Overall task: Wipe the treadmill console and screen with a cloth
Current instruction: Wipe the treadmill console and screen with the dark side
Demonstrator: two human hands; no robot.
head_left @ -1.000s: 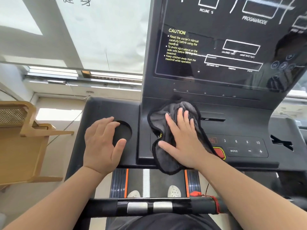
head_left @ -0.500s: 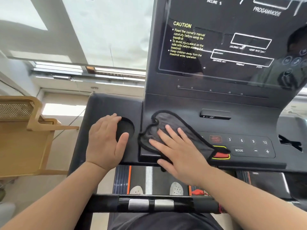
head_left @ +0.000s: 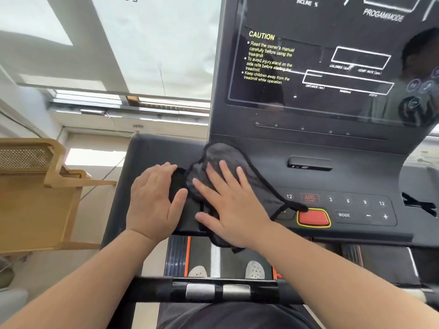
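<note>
Two bare hands flat on a black treadmill console (head_left: 356, 179).

Right hand (head_left: 234, 210), fingers spread, pressing a dark grey cloth (head_left: 223, 155) onto the left part of the console, not gripping it. Cloth lying just left of the number buttons, one trailing corner touching the red button (head_left: 313, 217). Left hand (head_left: 153, 203) resting open and empty beside it, partly over a round cup holder (head_left: 177, 184). Dark screen (head_left: 332, 58) with yellow caution text rising above.
</note>
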